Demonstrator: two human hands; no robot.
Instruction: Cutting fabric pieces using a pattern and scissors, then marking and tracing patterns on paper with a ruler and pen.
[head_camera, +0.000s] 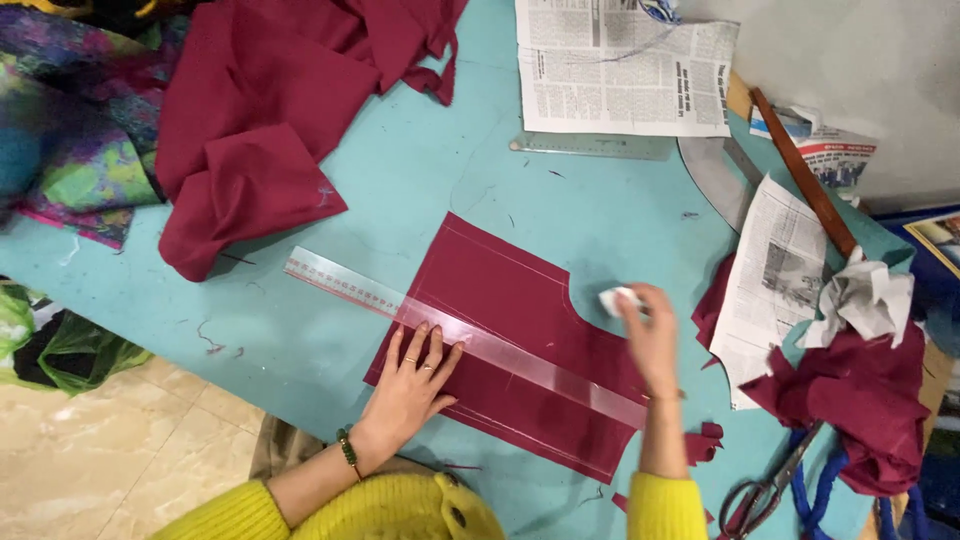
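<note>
1. Left hand (412, 385): mine, fingers spread flat, pressing the clear ruler (465, 338) onto the maroon fabric piece (510, 340); best kept firm so nothing slips.
2. Right hand (650, 335): pinched on white chalk (617, 298) at the cloth's curved notch.
3. Ruler: rigid, transparent, diagonal between my hands.
4. Fabric: matte, flat on the teal counter (400, 180).

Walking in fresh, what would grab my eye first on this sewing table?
Most likely the dark red cut cloth piece lying flat in the middle of the turquoise table, with a clear ruler slanting across it. The left hand presses the ruler down, while the right hand holds a small white chalk piece at the cloth's curved edge. A big heap of the same red fabric sits upper left.
</note>
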